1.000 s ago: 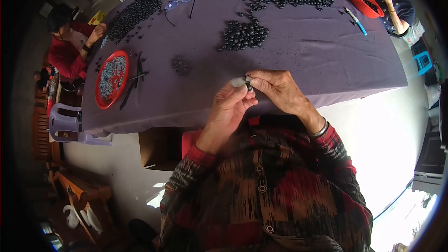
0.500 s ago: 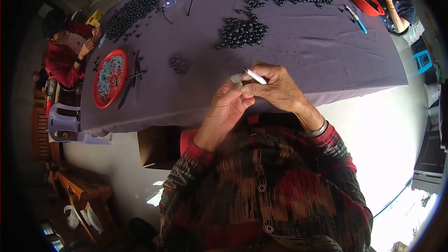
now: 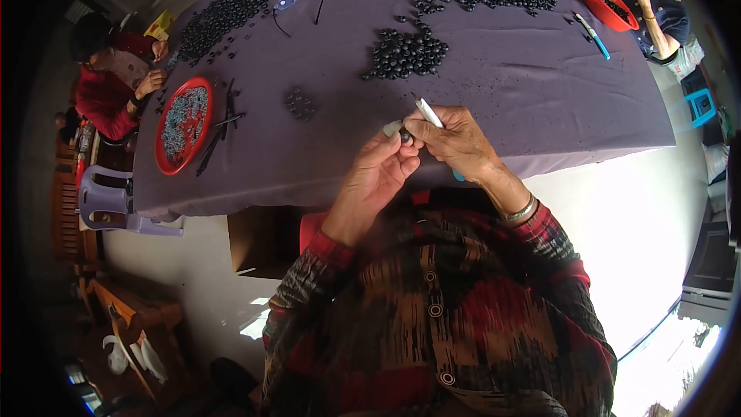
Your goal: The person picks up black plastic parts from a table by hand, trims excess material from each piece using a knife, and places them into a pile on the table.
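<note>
Bead (image 3: 406,136) pinched in left hand (image 3: 378,167), presumably for steadiness; pen-like tool (image 3: 429,113) gripped in right hand (image 3: 465,147), tip angled away.

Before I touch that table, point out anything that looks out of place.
The eyeglasses seem odd there: they lie unfolded on the purple tablecloth, close beside a pile of small black pieces. No damage stands out.

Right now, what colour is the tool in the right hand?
Tool: white shaft, dark tip, blue rear end; head view shows it best.
</note>
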`<state>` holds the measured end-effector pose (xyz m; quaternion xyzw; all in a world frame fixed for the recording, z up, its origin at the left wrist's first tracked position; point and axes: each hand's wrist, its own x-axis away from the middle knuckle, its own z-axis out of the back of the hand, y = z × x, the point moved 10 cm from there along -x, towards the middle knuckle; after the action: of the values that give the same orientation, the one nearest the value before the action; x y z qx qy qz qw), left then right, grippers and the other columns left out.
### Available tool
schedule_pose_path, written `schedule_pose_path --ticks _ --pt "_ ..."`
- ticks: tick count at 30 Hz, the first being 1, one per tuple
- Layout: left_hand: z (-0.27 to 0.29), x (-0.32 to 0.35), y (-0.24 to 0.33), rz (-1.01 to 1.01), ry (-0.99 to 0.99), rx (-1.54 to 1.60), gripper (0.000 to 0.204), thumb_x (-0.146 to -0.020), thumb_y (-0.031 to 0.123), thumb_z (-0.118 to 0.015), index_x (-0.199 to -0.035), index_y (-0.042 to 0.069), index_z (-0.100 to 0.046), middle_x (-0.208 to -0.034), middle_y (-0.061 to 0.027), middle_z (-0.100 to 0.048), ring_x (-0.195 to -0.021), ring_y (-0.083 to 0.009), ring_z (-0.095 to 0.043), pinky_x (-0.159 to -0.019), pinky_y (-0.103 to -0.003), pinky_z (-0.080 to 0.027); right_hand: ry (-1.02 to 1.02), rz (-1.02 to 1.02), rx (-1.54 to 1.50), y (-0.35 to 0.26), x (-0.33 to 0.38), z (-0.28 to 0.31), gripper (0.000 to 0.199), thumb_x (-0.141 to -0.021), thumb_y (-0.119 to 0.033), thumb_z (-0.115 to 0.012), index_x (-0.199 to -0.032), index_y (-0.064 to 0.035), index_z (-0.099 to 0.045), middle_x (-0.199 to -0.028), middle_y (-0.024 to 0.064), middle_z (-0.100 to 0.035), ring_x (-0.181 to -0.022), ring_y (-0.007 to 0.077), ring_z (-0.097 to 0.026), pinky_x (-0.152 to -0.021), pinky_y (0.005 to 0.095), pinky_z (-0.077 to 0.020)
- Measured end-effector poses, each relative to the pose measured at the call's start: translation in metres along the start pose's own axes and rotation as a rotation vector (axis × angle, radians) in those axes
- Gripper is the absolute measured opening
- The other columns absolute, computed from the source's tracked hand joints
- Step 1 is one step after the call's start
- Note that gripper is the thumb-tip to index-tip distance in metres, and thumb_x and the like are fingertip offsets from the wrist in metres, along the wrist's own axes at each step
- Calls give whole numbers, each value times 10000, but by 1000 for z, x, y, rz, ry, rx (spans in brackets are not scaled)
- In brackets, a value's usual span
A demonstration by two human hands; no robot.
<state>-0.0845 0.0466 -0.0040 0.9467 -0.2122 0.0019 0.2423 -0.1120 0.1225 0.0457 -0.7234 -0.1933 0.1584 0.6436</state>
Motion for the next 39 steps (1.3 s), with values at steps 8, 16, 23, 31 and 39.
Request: schedule_pose_path --ticks 8,16,23,31,39 --pt "-11 5 16 -97 -53 19 58 -907 94 -561 -946 64 -592 -867 -24 -618 -787 -109 -556 -729 -245 -463 98 337 578 -46 27 1 247 -926 -208 -553 -1042 5 -598 -865 119 -632 -720 180 -623 -680 292 -496" --pt "-14 4 15 -123 -88 -8 59 -920 88 -532 -955 69 -576 -889 -21 -633 -833 -108 -609 -739 -255 -515 81 552 700 -61 39 -14 179 -874 -102 -608 -1017 7 -611 -890 149 -657 -790 288 -671 -669 320 -538" --pt "-10 5 14 -113 -67 17 58 -923 94 -528 -945 64 -573 -882 -24 -633 -826 -108 -609 -729 -257 -515 89 529 747 -60 37 -14 167 -873 -96 -605 -1011 -3 -618 -894 151 -660 -782 301 -671 -659 323 -540" --pt "-8 6 17 -128 -70 -97 63 -923 107 -536 -951 82 -586 -870 -22 -635 -799 -94 -605 -716 -269 -511 74 480 872 -60 37 -16 191 -871 -124 -610 -1021 -6 -625 -906 152 -667 -791 302 -672 -659 325 -543" --pt "-7 7 -1 -111 48 -221 80 -895 95 -580 -971 96 -606 -833 -14 -608 -762 -111 -583 -715 -293 -537 147 379 769 -40 16 1 216 -896 -173 -585 -1030 -13 -640 -915 156 -671 -798 302 -670 -660 320 -536"
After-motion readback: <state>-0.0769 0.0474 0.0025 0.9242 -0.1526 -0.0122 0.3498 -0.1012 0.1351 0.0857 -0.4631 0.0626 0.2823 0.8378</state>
